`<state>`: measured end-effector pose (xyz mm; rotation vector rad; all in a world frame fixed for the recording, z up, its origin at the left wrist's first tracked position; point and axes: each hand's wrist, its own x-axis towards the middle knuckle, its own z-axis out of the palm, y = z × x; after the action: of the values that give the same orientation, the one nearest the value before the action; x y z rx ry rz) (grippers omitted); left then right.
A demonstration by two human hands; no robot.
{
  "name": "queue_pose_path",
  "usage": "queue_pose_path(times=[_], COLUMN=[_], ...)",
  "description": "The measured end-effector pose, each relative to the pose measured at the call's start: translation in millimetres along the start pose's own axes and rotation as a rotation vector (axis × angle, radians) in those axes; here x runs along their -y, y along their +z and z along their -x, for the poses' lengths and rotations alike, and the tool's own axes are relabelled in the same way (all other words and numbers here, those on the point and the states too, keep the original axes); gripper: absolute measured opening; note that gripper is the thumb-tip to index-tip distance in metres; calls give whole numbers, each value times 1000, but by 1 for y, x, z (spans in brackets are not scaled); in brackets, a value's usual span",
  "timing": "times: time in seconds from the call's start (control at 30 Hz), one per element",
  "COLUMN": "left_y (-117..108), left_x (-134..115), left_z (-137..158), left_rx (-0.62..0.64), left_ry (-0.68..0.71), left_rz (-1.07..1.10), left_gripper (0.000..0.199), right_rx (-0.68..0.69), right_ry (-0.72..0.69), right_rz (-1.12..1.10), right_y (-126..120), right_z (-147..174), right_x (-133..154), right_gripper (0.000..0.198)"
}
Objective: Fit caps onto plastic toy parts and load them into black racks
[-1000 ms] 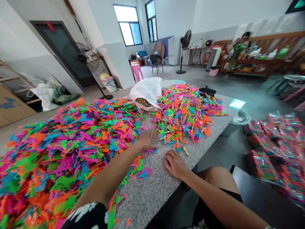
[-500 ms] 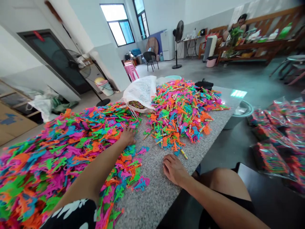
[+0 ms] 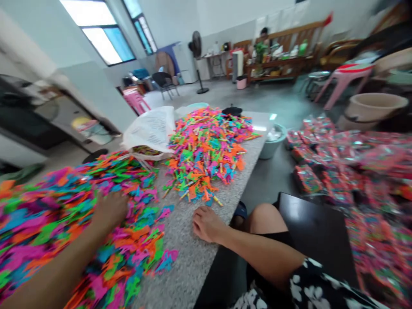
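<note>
My left hand (image 3: 111, 208) is over the left heap of small flat plastic pieces (image 3: 58, 219) in pink, orange, green and blue. Motion blurs its fingers, and I cannot see whether they hold a piece. Resting on the grey speckled table (image 3: 183, 266), my right hand (image 3: 206, 224) has its fingers curled in together, with nothing visible in them. Just beyond it lies a second heap of bright plastic pieces (image 3: 206, 150), with yellow banded sticks (image 3: 218, 201) among them. A bare strip of table separates the two heaps.
A white sack (image 3: 149, 131) lies open behind the heaps, with pieces inside. Many clear-wrapped packs (image 3: 334, 171) cover the floor at right. A light-blue tub (image 3: 273, 139) stands beside the table, and a dark board or seat (image 3: 315, 231) by my knee. A person sits far back.
My left hand has drawn back from the heap's far edge, toward me and left. My right hand keeps its place on the table. The view has swung right, showing more packs.
</note>
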<state>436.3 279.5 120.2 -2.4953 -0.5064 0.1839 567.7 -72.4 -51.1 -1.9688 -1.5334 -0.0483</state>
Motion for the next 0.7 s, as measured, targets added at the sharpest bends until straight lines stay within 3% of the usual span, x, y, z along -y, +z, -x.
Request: queue_pose_path(times=[0.07,0.17,0.33,0.5,0.6,0.7], left_y=[8,22,39,43,44,43], left_x=[0,-22,-111,-202,-235,-251], left_z=[3,7,19,44,67,94], left_rx=[-41,-97,-303,-412,-421,-427], left_ry=[59,145,218,165,92,42], left_rz=[-68,116,582,764,781,757], left_gripper=[38,36,30,36,41,43], right_rx=[4,-38,-155,-223,-272,-380], right_ry=[-2,-12,-59,-87,-91,-113], right_rz=[28,46,23,8,-15,-62], right_y=[0,0,-6,-10,-24,-62], right_z=[-3,-6,-8,-7,-5,-8], right_x=[-4,-8,-8,-10,-11,-2], right_gripper=[11,13,16,22,19,14])
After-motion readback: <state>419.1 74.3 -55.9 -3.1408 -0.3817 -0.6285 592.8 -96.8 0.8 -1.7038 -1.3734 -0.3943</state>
